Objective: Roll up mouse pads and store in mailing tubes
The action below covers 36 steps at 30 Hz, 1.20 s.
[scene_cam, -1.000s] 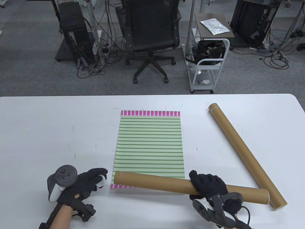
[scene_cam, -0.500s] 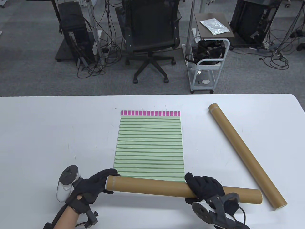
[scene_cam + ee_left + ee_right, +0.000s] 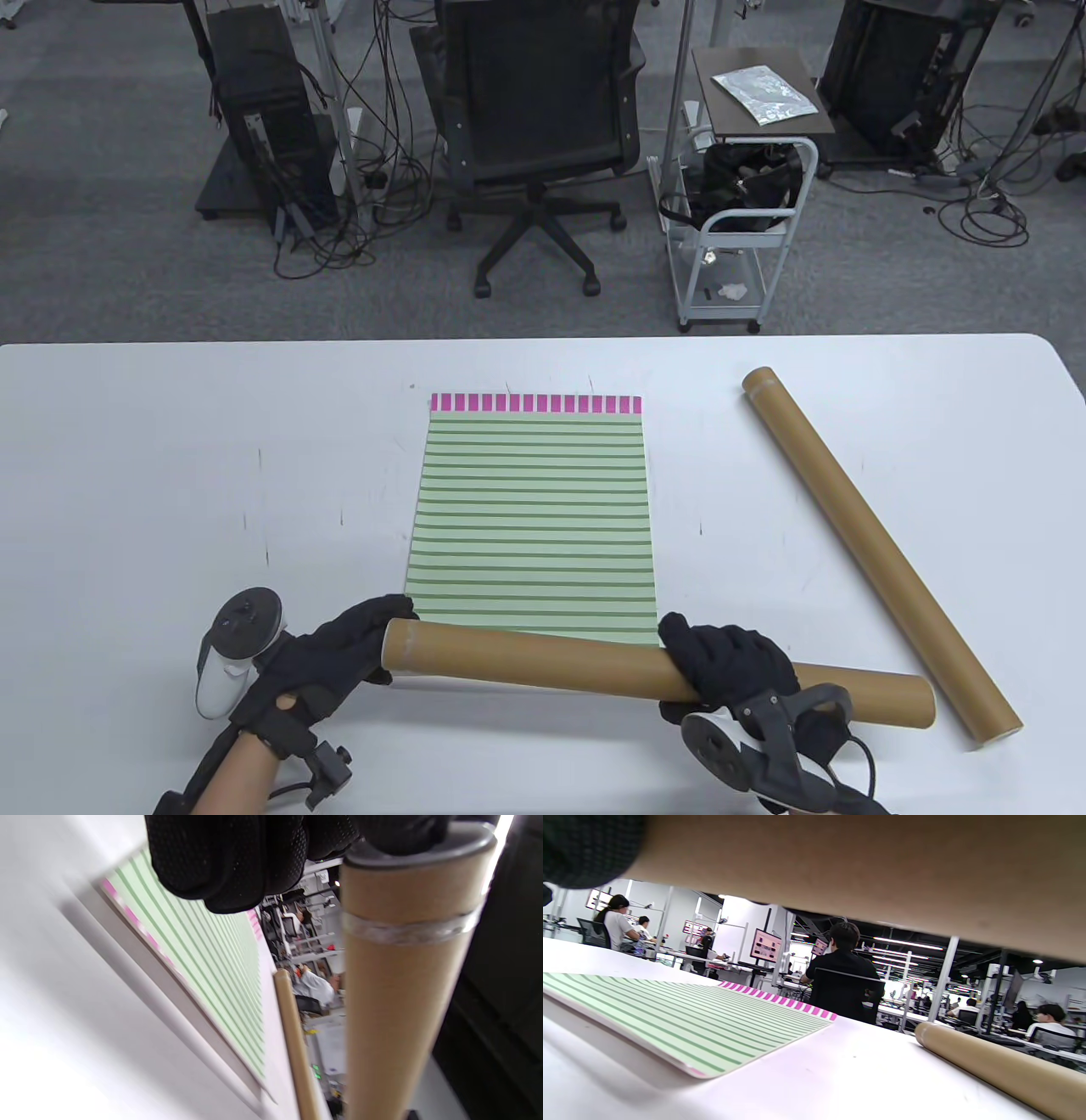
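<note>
A brown mailing tube [image 3: 543, 662] is held level above the table's near edge, across the near end of a green-striped mouse pad [image 3: 530, 509] with pink end bands. My right hand [image 3: 730, 666] grips the tube right of its middle. My left hand [image 3: 339, 658] holds the tube's left end, fingers over its cap [image 3: 418, 846]. The pad lies flat and unrolled; it also shows in the left wrist view [image 3: 199, 955] and the right wrist view [image 3: 683, 1018]. The held tube fills the top of the right wrist view [image 3: 882, 870].
A second brown tube [image 3: 874, 543] lies diagonally on the right of the white table [image 3: 170, 458], its near end by the held tube's right end; it shows in the right wrist view [image 3: 992, 1065]. An office chair [image 3: 534, 127] and a cart [image 3: 747, 170] stand beyond the far edge.
My left hand moved right from the table and took hold of the tube's left end. The tube shifted slightly left and toward me. My right hand kept its grip.
</note>
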Tool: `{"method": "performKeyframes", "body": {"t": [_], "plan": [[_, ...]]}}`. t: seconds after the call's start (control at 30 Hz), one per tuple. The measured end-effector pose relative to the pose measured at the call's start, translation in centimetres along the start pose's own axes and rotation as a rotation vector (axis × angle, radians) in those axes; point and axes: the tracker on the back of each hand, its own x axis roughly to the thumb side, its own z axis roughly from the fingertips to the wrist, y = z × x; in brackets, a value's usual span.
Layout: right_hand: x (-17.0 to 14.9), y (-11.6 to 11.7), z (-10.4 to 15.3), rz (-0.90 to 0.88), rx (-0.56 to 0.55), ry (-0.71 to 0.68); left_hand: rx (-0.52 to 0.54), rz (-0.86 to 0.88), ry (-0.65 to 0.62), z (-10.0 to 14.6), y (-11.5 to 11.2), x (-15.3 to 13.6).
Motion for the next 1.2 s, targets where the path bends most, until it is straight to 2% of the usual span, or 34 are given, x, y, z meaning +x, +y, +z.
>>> {"method": "performKeyframes", "body": {"t": [0.17,0.3,0.37,0.47,0.57,0.67,0.77,1.0,1.2], "plan": [[-1.6,1.5,-0.9,-0.046,0.152,0.180,0.075,-0.351,0.074,0.3,0.3,-0.3],[-3.8,3.3,-2.3,-0.087,0.334,0.416,0.216,-0.848,0.065,0.7,-0.2,1.7],[-5.0,4.0,-2.8,-0.104,0.372,0.526,0.283,-1.002,0.054,1.1,-0.3,2.3],[-7.3,5.1,-3.8,-0.058,0.464,0.690,0.318,-1.119,0.045,1.5,-0.2,2.9],[-9.5,6.3,-4.7,-0.070,0.540,0.817,0.337,-1.192,0.050,1.5,-0.2,3.2],[-10.6,7.8,-5.3,-0.064,0.582,0.882,0.325,-1.216,0.052,1.2,-0.5,3.2],[-11.1,8.9,-6.2,-0.037,0.597,0.901,0.321,-1.266,0.057,1.0,-0.6,3.1],[-11.7,11.6,-7.8,-0.006,0.608,0.956,0.299,-1.253,0.129,0.6,-0.1,2.2],[-11.7,13.1,-8.5,0.089,0.630,0.918,0.276,-1.261,0.149,0.3,-0.1,1.8]]}}
